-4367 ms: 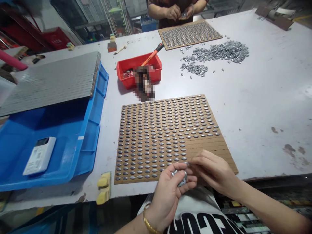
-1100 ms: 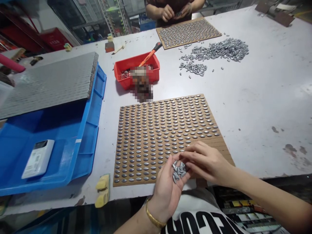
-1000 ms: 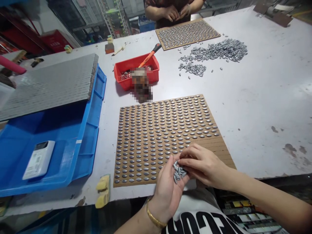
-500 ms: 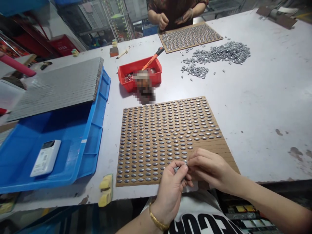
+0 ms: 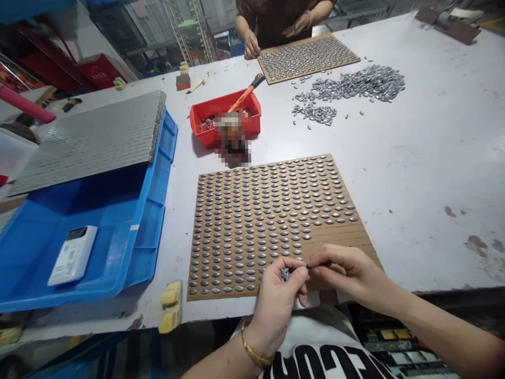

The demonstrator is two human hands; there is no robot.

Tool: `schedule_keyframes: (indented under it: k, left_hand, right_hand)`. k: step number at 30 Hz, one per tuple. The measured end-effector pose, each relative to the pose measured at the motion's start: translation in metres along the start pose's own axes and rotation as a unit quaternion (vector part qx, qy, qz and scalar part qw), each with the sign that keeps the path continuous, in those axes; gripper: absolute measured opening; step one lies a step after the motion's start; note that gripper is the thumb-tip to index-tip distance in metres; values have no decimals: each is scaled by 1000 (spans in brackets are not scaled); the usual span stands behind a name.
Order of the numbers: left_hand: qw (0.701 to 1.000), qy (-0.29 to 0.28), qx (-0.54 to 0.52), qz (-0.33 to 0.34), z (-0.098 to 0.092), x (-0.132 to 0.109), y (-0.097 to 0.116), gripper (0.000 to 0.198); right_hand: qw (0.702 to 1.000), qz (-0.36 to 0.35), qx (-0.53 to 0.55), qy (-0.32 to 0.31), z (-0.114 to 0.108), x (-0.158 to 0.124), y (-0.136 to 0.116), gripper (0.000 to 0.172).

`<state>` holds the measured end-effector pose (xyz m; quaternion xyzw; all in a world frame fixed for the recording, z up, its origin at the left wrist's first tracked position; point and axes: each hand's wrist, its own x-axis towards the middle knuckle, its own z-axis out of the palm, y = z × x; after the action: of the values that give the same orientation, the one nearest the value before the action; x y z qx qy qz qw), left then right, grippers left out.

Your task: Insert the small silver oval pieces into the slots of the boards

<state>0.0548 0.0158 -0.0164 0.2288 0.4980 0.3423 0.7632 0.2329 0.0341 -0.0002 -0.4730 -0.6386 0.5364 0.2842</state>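
Note:
A brown slotted board (image 5: 343,238) lies in front of me, most of its rows filled with small oval metal pieces (image 5: 260,210); its near right corner is bare. My left hand (image 5: 278,302) is curled shut around a handful of the metal pieces, just over the board's near edge. My right hand (image 5: 347,271) pinches one small metal piece at its fingertips, touching my left hand's fingers above the board's bare rows.
A loose heap of metal pieces (image 5: 355,87) lies far right. A red bin (image 5: 224,113) with an orange-handled tool stands behind the board. A blue tray (image 5: 118,221) holds a white device (image 5: 73,255) and a grey stack of boards (image 5: 90,139). Another person's hands (image 5: 252,50) work at a second board (image 5: 307,55).
My left hand has closed from an open palm showing the pieces into a curled grip. My right hand drew a piece out of it and now pinches it over the board.

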Motion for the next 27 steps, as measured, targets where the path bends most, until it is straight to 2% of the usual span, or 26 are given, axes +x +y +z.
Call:
schedule_keyframes:
  k: [6, 10, 12, 14, 17, 21, 24, 27]
  left_hand:
    - [995, -14, -86, -54, 6, -2, 8, 24]
    - [993, -9, -98, -57, 8, -3, 9, 24]
    - [993, -8, -103, -57, 8, -3, 9, 25]
    - [992, -1, -113, -59, 8, -3, 10, 29]
    - [988, 34, -137, -57, 6, -5, 11, 34]
    - [988, 62, -138, -40, 2, -9, 13, 24]
    - [989, 44, -133, -51, 3, -13, 13, 16]
    - [988, 26, -140, -63, 5, -16, 11, 15]
  right_hand:
    - [983, 109, 139, 51, 5, 3, 23, 29]
    - [973, 113, 196, 42, 8, 1, 30, 26]
    - [976, 105, 189, 34, 8, -1, 31, 24]
    - [987, 76, 132, 48, 5, -3, 32, 20]
    - [993, -32, -43, 102, 0, -3, 39, 15]
    - [938, -177, -269, 128, -5, 0, 56, 21]
    - [904, -216, -355, 104, -5, 4, 66, 28]
    - [882, -231, -403, 84, -4, 7, 67, 31]
